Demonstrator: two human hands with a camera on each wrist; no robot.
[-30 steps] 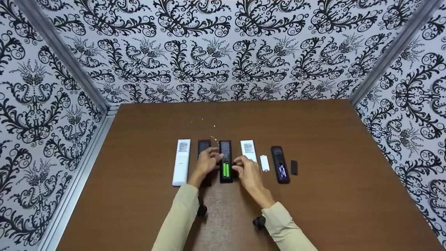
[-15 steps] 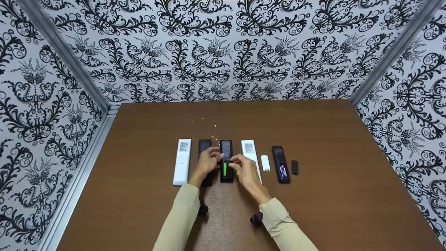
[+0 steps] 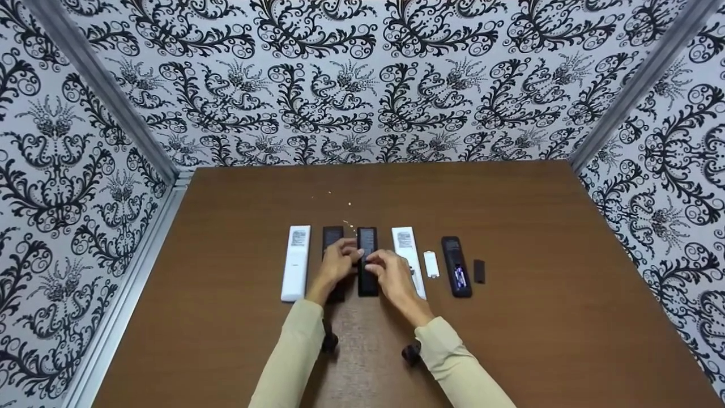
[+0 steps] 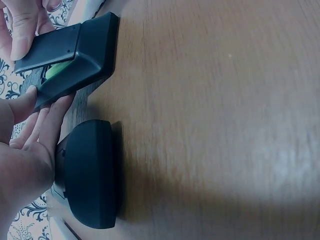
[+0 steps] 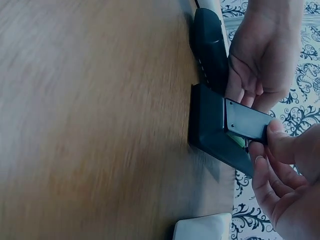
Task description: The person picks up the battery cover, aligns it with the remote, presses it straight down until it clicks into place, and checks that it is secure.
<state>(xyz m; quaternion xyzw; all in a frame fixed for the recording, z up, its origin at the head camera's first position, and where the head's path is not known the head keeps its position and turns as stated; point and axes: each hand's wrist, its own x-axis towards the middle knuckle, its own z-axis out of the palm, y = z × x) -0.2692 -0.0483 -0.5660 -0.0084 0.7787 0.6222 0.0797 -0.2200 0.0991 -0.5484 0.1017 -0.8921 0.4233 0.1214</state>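
A black remote control [image 3: 367, 238] lies back side up in the middle of the row. My left hand [image 3: 338, 264] holds it from the left, thumb and fingers at its edges. From the right, my right hand [image 3: 395, 277] pinches a black battery cover [image 5: 248, 120] by its end. In the left wrist view the cover sits tilted over the battery compartment, apart from the rim on one side. A green battery [image 4: 57, 69] shows in the gap beneath it. Another black remote [image 3: 333, 233] lies partly hidden under my left hand and wrist.
A white remote [image 3: 295, 272] lies at far left. Right of my right hand are a partly covered white remote [image 3: 404, 238], a white battery cover [image 3: 431, 264], a black remote [image 3: 452, 252] with its batteries exposed [image 3: 460, 276], and a small black cover [image 3: 479, 272].
My right hand has moved left with the black cover, bringing it over the compartment. The green batteries seen earlier in the head view are hidden there. My left hand has stayed in place.
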